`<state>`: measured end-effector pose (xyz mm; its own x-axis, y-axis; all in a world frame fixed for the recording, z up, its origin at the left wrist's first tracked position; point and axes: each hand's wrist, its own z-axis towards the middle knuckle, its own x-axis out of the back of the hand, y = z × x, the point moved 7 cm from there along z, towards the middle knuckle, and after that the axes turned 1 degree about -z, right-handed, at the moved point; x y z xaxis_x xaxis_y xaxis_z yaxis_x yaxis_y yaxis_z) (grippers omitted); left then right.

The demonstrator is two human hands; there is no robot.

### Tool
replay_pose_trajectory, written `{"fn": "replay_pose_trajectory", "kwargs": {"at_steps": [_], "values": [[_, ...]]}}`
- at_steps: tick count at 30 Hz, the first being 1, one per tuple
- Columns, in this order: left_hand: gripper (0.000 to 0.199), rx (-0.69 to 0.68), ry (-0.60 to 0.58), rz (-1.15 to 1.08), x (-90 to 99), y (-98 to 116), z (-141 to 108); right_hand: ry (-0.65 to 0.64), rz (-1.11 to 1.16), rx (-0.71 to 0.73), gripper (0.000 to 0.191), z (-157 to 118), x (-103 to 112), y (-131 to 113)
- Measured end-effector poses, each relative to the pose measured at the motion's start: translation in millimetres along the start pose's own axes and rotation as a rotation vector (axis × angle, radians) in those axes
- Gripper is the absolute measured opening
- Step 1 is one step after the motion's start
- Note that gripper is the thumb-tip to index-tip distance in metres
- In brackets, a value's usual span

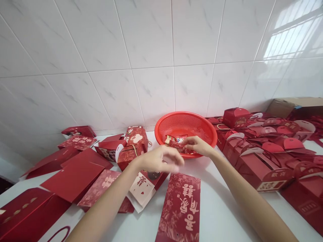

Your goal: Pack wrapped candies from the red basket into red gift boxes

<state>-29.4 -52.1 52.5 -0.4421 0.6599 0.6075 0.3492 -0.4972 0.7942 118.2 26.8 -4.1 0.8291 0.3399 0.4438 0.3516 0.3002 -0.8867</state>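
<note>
White tiled wall (151, 40) behind white table (217, 205) — right hand (198, 146) fingers bent onto wrapped packets (173, 141) in red basket (186, 125), cannot tell if pinching; left hand (161, 159) loosely curled, thumb apart, near printed red box (180, 208) — other boxes (262, 168) either side.

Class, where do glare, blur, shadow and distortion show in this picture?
Head view, upper right: window glare on the wall tiles; head view, centre: the left hand looks blurred; head view: soft shadow on the white table beside the right forearm; head view, sides: wall tiles slant outward, suggesting wide-angle distortion.
</note>
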Motion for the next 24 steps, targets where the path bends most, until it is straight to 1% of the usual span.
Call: {"fn": "replay_pose_trajectory", "kwargs": {"at_steps": [1,3,4,5,7,8,10,11,13,15,18,20,22,23,24], "values": [[0.033,0.009,-0.150,0.049,-14.5,11,-12,0.056,0.000,0.010,0.018,1,3,-2],[0.065,0.058,-0.339,0.209,-41.9,27,-38,0.163,-0.015,0.045,0.018,3,8,-6],[0.075,0.095,-0.409,0.286,-56.8,31,-49,0.218,-0.035,0.075,0.018,4,10,-9],[0.078,0.143,-0.401,0.356,-68.0,32,-56,0.274,-0.065,0.107,0.018,3,12,-12],[0.073,0.202,-0.319,0.467,-89.1,33,-60,0.344,-0.148,0.158,0.018,1,12,-19],[0.072,0.237,-0.290,0.513,-99.6,30,-59,0.362,-0.202,0.175,0.018,0,12,-21],[0.069,0.336,-0.293,0.584,-119.4,18,-52,0.376,-0.303,0.182,0.019,-3,10,-24],[0.067,0.376,-0.294,0.603,-126.4,11,-47,0.380,-0.337,0.178,0.019,-5,10,-24],[0.066,0.404,-0.280,0.619,-134.0,3,-37,0.408,-0.353,0.177,0.019,-8,12,-25],[0.072,0.389,-0.256,0.626,-134.4,0,-29,0.442,-0.290,0.187,0.017,-10,17,-25],[0.095,0.362,-0.203,0.650,-126.4,-1,-26,0.458,-0.100,0.187,0.020,-11,23,-24],[0.105,0.340,-0.162,0.673,-120.5,-3,-26,0.452,0.000,0.173,0.025,-12,25,-24],[0.104,0.294,-0.159,0.694,-118.6,-5,-25,0.455,0.052,0.161,0.028,-13,28,-26],[0.097,0.251,-0.157,0.704,-118.2,-5,-24,0.457,0.072,0.156,0.029,-14,30,-27],[0.087,0.200,-0.147,0.713,-117.1,-4,-22,0.456,0.092,0.149,0.030,-15,31,-27]]}}
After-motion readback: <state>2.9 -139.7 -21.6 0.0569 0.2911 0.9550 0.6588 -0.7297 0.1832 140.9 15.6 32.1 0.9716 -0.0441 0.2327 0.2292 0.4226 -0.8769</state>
